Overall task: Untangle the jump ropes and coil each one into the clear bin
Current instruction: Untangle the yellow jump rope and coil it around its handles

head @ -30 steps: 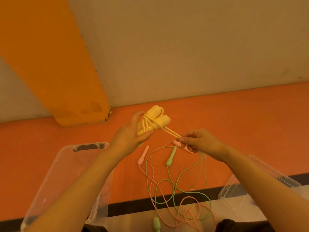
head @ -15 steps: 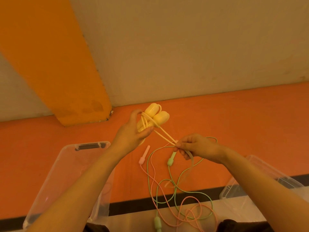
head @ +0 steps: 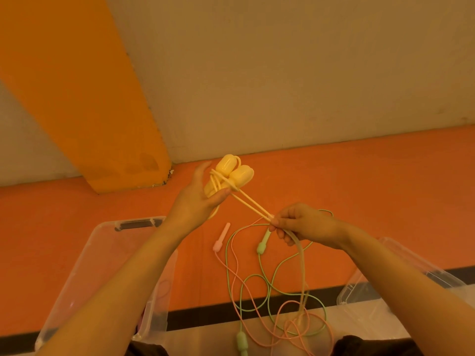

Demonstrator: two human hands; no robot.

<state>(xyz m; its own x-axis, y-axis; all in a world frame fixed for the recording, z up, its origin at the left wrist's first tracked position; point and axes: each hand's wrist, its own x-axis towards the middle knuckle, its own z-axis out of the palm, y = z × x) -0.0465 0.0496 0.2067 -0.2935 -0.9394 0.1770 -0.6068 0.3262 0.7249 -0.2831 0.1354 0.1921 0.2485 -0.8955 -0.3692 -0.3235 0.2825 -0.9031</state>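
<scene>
At twelve o'clock I see my left hand (head: pixel 195 201) gripping the yellow rope (head: pixel 253 206) by its bundled handles, while my right hand (head: pixel 303 224), now lower, pinches its cord: another wrap is coming. The clear bin (head: pixel 102 242) waits at eight o'clock.

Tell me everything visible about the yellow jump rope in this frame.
The yellow rope looks like smooth plastic, with two rounded handles side by side. The left hand holds the handles up, cord wound around them in a few turns. Two taut strands run down-right to the right hand, which pinches them. Below that hand the cord hangs slack toward the pink and green ropes on the floor; whether it tangles with them is unclear.
</scene>
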